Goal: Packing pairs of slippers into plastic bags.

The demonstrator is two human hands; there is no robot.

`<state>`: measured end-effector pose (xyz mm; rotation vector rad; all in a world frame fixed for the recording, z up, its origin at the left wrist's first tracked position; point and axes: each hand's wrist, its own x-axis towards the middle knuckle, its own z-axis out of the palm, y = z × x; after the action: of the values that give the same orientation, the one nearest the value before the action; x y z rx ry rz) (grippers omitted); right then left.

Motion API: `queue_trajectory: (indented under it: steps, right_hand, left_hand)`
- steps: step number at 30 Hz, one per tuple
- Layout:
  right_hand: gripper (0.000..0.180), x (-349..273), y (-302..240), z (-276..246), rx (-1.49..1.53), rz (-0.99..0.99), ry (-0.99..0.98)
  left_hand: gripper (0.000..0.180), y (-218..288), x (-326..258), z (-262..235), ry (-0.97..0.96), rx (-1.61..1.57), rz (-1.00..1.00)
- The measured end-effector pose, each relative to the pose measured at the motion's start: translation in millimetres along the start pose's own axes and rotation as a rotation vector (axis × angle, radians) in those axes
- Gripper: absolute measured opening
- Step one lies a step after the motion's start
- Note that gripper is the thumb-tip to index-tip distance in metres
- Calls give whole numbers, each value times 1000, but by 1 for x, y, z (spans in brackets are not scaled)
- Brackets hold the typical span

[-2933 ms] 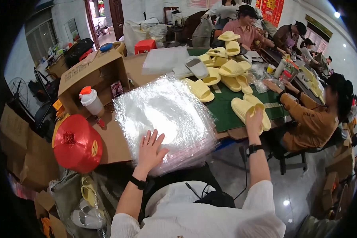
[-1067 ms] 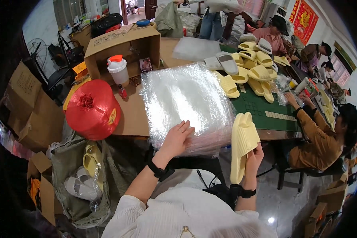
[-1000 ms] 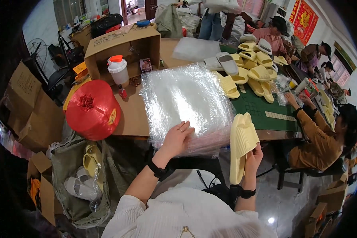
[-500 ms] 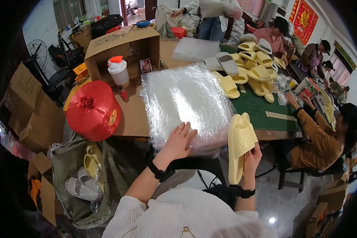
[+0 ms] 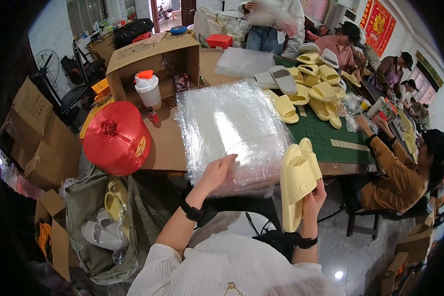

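My right hand grips a pair of pale yellow slippers, held upright and sole against sole beside the table's front edge. My left hand is at the near part of a stack of clear plastic bags, its fingers drawn together on the top bag. A curved edge of that bag shows just beyond the fingertips, and the thumb is partly hidden. The stack lies on the brown table in front of me.
Yellow and grey slippers are heaped at the far right on a green mat. A red twine roll, a white bottle and an open carton stand left. A sack holds bagged slippers. A co-worker sits right.
My left hand has gone from spread flat on the bags to fingers drawn together, and the top bag's edge has shifted. The slippers have tilted slightly. A standing person behind has moved.
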<state>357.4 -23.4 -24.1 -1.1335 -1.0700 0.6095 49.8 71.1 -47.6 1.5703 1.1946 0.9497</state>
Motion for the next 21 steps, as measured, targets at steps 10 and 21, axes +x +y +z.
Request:
queue_trajectory:
  steps: [10,21]
  right_hand:
    - [37,-9,-62,50,-161,-141,-587]
    - [17,1,-32,72,-606,-179,-439]
  left_hand:
    - [48,30,0,0,-62,-56,-104]
    - [43,65,-15,13,-199,655,484]
